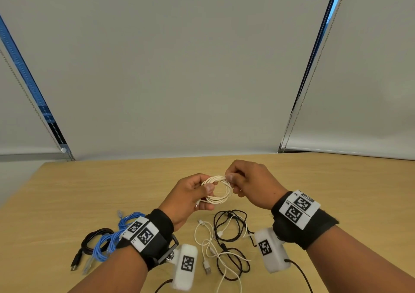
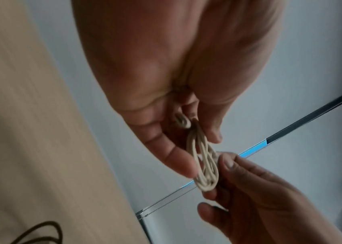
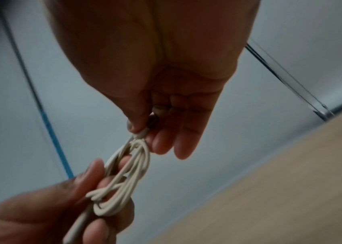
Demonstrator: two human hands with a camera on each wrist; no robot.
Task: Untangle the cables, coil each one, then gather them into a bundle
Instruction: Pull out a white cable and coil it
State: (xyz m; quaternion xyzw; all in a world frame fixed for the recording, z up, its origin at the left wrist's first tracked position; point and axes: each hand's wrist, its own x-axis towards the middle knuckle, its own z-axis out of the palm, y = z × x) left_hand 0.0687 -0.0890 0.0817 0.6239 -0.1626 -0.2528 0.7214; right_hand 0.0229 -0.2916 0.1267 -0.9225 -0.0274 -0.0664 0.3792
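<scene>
A wooden table (image 1: 89, 185) bears blue (image 1: 105, 241), black (image 1: 226, 225) and white cables (image 1: 208, 243)

The left wristband (image 1: 143, 233) bears square coded markers and small letters, seemingly "LT"; nothing else legible.

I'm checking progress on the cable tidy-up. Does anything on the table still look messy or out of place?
Yes. A thin black cable and a white cable lie loose and crossed over each other on the table, still tangled. Both hands hold the cream cable, already coiled.
</scene>
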